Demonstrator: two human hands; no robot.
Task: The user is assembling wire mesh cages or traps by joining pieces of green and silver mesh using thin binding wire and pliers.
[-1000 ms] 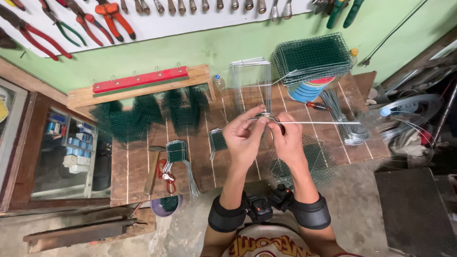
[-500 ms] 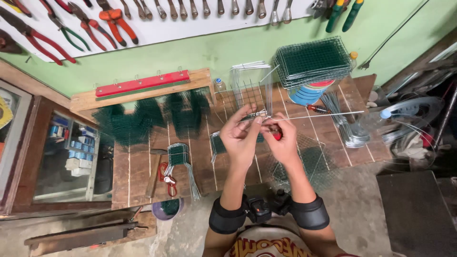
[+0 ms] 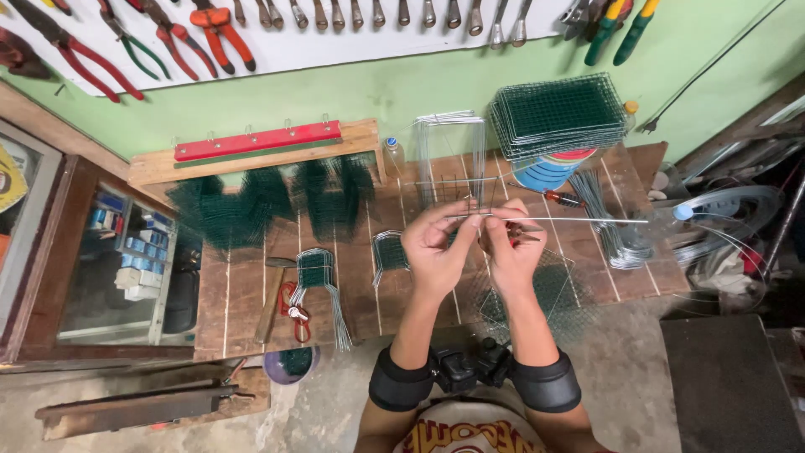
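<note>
Held level above the middle of the wooden workbench [image 3: 251,294]: a thin straight steel wire [image 3: 570,220], long axis running left to right across the view, near end pinched between the two hands, free end pointing right toward the coils of wire [image 3: 721,218] past the bench edge. Pressed close together over the bench, left hand [image 3: 436,247] with fingertips closed on the wire's left end, right hand [image 3: 511,252] wrapped round small red-handled pliers [image 3: 524,235] gripping the wire just beside the left fingertips. Judged as early in the shaping of this piece: wire straight along nearly its whole length, no clear bend visible, though any fold inside the fingers was hidden. Judged as part-way through a larger batch: already lying on the bench, small green mesh panels with bent wire legs [image 3: 323,281] [image 3: 390,252], bent wire frames standing upright [image 3: 449,155] behind the hands, a tall stack of green wire mesh sheets [image 3: 558,113] at the back right, a loose bundle of straight cut wires [image 3: 612,226] to the right. Further out, a hammer [image 3: 272,298] and red-handled snips [image 3: 293,306] at the left of the bench, pliers and cutters hung on the white board [image 3: 352,38] on the green wall.
</note>
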